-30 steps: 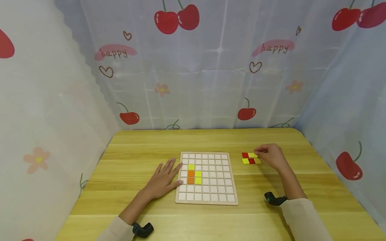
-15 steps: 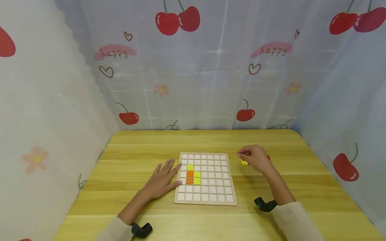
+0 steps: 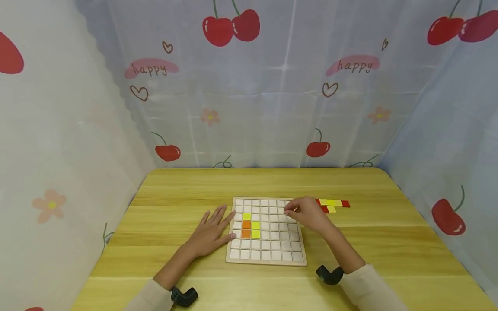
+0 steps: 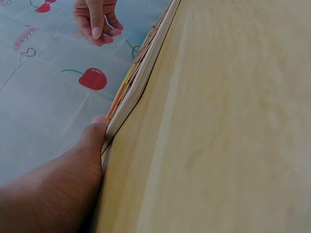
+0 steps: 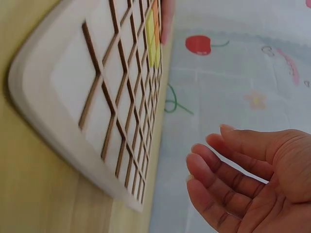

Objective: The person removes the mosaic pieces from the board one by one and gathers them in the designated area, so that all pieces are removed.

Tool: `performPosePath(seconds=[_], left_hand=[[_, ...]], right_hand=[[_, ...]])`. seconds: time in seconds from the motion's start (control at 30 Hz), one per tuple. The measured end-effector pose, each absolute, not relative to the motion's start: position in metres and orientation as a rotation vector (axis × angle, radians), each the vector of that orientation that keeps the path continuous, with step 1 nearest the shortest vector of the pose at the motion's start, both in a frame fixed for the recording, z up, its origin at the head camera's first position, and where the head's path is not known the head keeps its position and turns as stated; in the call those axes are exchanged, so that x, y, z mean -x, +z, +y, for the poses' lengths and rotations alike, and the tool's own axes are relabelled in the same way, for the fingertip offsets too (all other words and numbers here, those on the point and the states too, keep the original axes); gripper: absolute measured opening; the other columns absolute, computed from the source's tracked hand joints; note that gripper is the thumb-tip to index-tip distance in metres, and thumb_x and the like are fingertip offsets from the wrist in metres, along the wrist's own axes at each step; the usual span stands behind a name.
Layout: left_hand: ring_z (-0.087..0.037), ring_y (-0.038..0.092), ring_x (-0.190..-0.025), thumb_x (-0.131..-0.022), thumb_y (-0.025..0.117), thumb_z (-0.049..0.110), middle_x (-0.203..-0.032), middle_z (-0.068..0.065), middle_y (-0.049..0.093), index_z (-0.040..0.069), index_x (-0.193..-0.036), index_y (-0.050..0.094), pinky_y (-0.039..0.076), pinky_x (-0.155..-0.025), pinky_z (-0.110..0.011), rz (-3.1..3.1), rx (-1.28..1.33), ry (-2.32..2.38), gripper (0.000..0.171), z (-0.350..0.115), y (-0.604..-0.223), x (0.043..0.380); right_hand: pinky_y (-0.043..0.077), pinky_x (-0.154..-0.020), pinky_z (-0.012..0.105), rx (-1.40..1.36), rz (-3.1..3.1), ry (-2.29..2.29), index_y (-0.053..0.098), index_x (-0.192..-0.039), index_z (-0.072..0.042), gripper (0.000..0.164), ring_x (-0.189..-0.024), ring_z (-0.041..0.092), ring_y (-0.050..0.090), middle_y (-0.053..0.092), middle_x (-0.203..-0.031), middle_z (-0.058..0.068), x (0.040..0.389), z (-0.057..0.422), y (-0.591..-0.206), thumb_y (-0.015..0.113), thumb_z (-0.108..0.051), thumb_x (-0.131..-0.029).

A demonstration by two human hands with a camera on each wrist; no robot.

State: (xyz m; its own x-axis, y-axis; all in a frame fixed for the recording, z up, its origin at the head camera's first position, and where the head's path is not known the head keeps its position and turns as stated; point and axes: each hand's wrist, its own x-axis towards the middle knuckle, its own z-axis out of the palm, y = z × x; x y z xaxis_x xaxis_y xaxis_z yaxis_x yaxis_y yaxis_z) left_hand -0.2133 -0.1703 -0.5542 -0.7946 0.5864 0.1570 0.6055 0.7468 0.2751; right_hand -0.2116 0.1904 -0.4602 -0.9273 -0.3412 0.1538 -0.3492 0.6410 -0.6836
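Note:
A square wooden grid board [image 3: 272,263] with rows of white cells lies on the table; yellow tiles [image 3: 255,229] and orange tiles [image 3: 246,229] fill several cells at its left. My left hand [image 3: 208,235] lies with fingers spread at the board's left edge, and its thumb [image 4: 92,136] rests against the rim. Over the board's upper right corner is my right hand [image 3: 309,214], fingers bent and thumb near the index fingertip [image 5: 212,139]. No tile shows at these fingertips, and I cannot tell whether one is hidden between them.
Right of the board, red and yellow tiles [image 3: 330,202] lie in two short rows, partly covered by the right hand. The wooden table [image 3: 186,183] ends at a curtain [image 3: 253,108] printed with cherries. Dark wrist cameras [image 3: 184,297] are on both wrists.
My right hand has moved left from the loose tiles to above the board's upper right corner, uncovering the rows' right ends. My left hand stays at the board's edge.

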Motion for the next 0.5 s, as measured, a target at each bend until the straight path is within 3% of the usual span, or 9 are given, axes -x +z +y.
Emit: performPosePath(seconds=[0.5], left_hand=[[-0.035,0.013,-0.155,-0.103,0.043,0.06,-0.169,-0.017,0.013,0.018,-0.164,0.023,0.009,-0.12,-0.063,-2.876,0.984,-0.515,0.076,-0.171,-0.551,0.212]], right_hand=[[0.05,-0.063,0.026,-0.746,-2.873,1.163,0.079,-0.094,-0.005,0.005,-0.071,0.016,0.058,0.07,-0.082,-0.004,0.205,0.142,-0.472,0.076,-0.008,-0.091]])
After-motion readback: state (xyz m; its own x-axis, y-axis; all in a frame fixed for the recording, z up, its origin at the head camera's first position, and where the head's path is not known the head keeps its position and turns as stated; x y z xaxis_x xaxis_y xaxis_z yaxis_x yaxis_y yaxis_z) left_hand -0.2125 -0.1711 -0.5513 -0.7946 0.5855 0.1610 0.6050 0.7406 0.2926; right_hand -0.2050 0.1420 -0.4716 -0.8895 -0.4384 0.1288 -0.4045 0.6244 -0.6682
